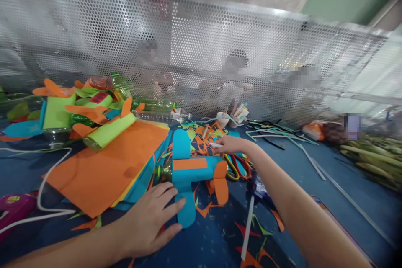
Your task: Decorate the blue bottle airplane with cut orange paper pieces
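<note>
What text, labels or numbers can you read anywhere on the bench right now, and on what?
None can be read.
Bottle in the pile: red and dark label, print too blurred.
Orange packet far right: markings too blurred.
Blue paper plane under the left hand: plain, no print.
Right hand holds a small white piece: no marks visible.

People behind mesh panel point(201, 46) blurred; right forearm cut off.

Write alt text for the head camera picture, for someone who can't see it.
A person's left hand rests on a blue paper-covered bottle plane on a blue table, while the right hand reaches out holding a small white stick. Orange paper sheets and paper scraps lie around.
</note>
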`<state>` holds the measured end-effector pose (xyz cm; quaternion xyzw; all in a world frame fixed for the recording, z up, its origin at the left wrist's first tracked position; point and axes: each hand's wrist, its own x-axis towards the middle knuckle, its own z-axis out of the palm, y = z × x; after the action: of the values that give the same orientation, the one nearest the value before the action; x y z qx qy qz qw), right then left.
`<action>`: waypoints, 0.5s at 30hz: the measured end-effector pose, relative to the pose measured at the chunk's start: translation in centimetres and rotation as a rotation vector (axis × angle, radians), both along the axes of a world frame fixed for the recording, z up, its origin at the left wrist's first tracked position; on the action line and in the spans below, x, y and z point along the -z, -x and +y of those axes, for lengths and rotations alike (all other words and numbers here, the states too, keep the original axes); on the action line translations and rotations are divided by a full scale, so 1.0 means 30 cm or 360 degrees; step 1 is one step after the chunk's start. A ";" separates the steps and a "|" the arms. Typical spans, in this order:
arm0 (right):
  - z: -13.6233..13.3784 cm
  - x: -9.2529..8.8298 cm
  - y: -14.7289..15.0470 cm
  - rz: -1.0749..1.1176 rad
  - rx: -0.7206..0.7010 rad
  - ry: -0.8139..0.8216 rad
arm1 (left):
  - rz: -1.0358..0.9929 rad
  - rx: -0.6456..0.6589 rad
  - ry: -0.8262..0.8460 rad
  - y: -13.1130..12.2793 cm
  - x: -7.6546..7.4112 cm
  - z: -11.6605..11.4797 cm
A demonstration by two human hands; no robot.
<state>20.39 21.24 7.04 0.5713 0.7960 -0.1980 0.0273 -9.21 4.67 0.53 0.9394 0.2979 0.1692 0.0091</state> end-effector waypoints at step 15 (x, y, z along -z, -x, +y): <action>-0.117 -0.037 0.072 0.0288 0.0422 -0.0689 | -0.0195 0.0004 0.0086 0.000 0.002 0.003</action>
<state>18.21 17.72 8.14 0.6430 0.7373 -0.0752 -0.1930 -9.20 4.77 0.46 0.9271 0.3000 0.2184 0.0530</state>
